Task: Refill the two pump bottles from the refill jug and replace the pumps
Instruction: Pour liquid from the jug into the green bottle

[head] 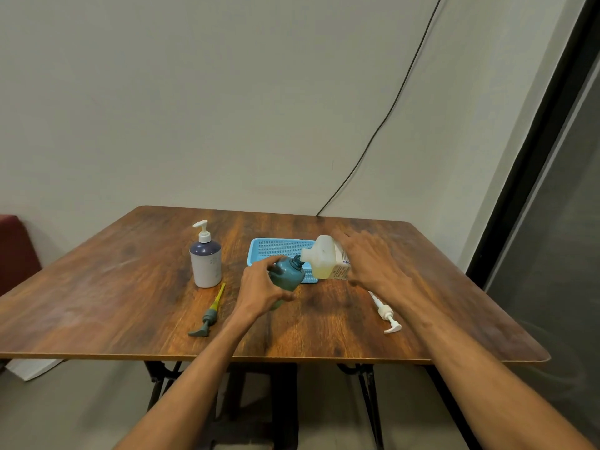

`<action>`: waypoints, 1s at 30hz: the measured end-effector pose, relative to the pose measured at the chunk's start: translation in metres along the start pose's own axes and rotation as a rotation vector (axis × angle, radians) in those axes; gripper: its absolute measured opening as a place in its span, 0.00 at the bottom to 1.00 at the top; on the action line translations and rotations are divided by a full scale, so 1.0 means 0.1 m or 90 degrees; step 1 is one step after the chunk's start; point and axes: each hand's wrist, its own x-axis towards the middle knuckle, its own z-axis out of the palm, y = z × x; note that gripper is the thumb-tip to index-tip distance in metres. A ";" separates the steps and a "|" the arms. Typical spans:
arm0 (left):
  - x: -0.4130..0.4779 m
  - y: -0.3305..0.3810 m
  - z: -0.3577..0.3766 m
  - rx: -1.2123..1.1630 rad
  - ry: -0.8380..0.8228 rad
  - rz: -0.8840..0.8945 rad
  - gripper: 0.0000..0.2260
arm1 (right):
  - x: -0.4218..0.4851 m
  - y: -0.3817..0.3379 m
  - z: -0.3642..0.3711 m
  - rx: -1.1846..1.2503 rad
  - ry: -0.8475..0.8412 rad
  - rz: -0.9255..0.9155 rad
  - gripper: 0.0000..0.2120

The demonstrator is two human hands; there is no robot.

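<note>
At table centre, near side of the blue basket [276, 246] — left hand [259, 289] wraps the teal bottle [287, 276], tilted right. Right hand [367, 264] clasps the tipped refill jug [324, 258], spout at the bottle's neck. Risk: narrow neck, both vessels off-vertical — slight drift of either hand likely spills soap.

Worktop [130, 287]: warm brown wood grain, darker streaks, pale edge band.
Teal bottle [287, 276]: glossy teal all over, neck same shade.
Refill jug [324, 258]: translucent white, pale yellow liquid inside; white label, blue lettering, fine dark print.
Basket [276, 246]: light blue, fine perforated grid.
White bottle [207, 271]: white body, faint grey mark, dark navy-purple shoulder, white pump head.
Grey-teal pump [207, 316]: grey-teal head, yellow tube.
White pump [386, 315]: all white.
Wall [227, 108]: pale grey.
Cable [389, 105]: black.
Seat [16, 251]: dark red.
</note>
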 end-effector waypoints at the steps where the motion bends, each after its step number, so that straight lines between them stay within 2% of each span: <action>1: 0.00 0.00 0.00 0.000 0.000 0.001 0.38 | 0.00 0.00 0.00 0.000 0.001 -0.001 0.33; 8: 0.01 -0.01 0.00 0.005 0.005 0.005 0.38 | 0.00 0.00 -0.01 0.001 0.004 0.000 0.31; 30: 0.01 -0.05 0.02 -0.007 0.006 0.001 0.38 | 0.01 -0.01 -0.01 -0.005 -0.009 0.003 0.34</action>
